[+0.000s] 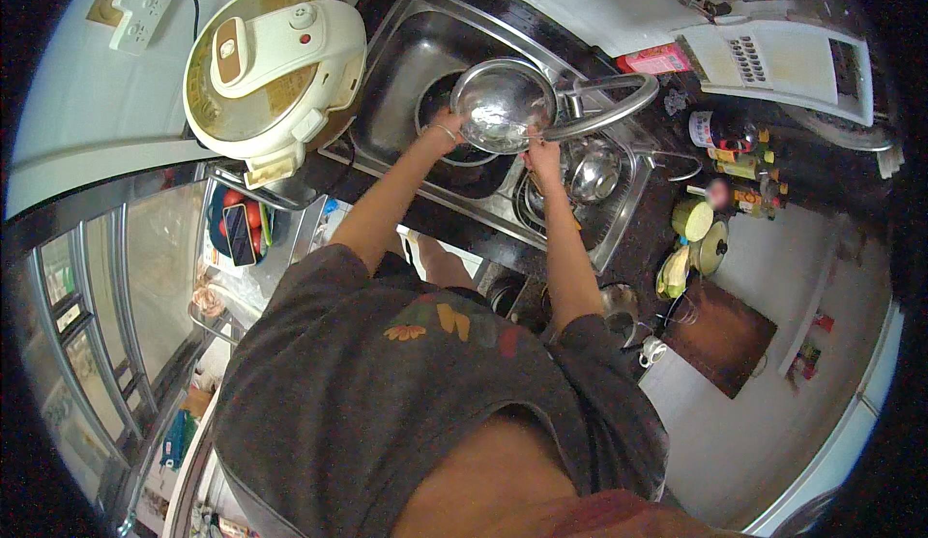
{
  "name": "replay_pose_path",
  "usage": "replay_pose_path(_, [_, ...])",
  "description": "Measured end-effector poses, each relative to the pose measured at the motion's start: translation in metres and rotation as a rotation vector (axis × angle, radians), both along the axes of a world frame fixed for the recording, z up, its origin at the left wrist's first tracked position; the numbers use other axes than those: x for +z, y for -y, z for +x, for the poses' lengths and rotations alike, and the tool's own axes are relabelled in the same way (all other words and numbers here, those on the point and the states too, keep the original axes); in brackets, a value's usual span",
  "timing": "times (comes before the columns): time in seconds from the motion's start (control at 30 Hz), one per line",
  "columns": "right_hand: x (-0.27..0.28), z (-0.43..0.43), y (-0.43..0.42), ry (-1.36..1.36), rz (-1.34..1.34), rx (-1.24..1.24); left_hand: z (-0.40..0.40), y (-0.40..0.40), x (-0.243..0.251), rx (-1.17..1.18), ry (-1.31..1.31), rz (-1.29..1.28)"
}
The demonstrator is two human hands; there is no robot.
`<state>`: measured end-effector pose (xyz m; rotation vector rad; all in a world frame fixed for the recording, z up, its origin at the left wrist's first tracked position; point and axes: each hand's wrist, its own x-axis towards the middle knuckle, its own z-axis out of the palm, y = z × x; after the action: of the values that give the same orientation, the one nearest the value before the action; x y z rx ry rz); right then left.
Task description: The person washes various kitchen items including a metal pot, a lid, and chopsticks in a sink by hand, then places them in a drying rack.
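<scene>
Both my hands grip a shiny stainless steel bowl (500, 103) by its rim, above the steel double sink (388, 67). My left hand (448, 132) is at the bowl's left side, and my right hand (540, 154) at its lower right. Beneath it, a darker round pan or basin (433, 96) sits in the large sink bowl, partly hidden. The curved faucet spout (602, 128) reaches in from the right, its end close to the bowl's rim. More steel bowls (594, 168) lie in the smaller sink bowl beside my right forearm.
A cream rice cooker (272, 67) stands left of the sink. On the right are several condiment bottles (725, 132), a white grater (776, 59), a cut green gourd (692, 220) and a brown cutting board (721, 338). A phone (239, 235) lies over tomatoes (254, 213) at the left.
</scene>
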<state>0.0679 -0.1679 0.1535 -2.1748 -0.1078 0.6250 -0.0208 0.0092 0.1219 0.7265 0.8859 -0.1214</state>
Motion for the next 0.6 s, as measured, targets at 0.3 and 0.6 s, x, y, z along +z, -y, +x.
replay_pose_path(0.3, [-0.024, -0.025, -0.029, -0.134, 0.406, -0.156, 0.018, 0.048, -0.046, 0.438, 0.297, -0.533])
replay_pose_path(0.6, [-0.025, -0.013, -0.029, -0.440, 0.491, -0.389, 0.020, 0.017, 0.034, -0.137, -0.308, 0.619])
